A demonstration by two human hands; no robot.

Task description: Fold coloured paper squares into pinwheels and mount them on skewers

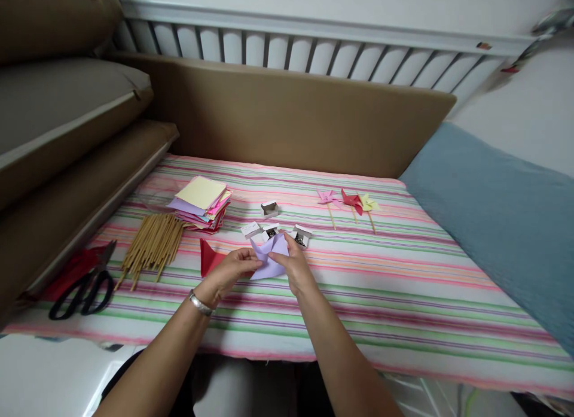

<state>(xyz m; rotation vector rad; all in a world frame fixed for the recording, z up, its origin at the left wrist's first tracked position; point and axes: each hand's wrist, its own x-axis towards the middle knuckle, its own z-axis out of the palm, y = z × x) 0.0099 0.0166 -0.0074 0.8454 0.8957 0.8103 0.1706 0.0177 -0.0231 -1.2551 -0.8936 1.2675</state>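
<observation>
Both hands, left (pixel 231 268) and right (pixel 293 262), pinch a lilac paper (pixel 270 255) (partly folded) just in front of the clips (pixel 271 224), with sticks (pixel 152 244) to its left.

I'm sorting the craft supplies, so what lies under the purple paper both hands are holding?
Under the purple paper held by the left hand and right hand shows striped cloth; a red paper pokes out beside it. Whatever lies directly beneath is covered.
</observation>
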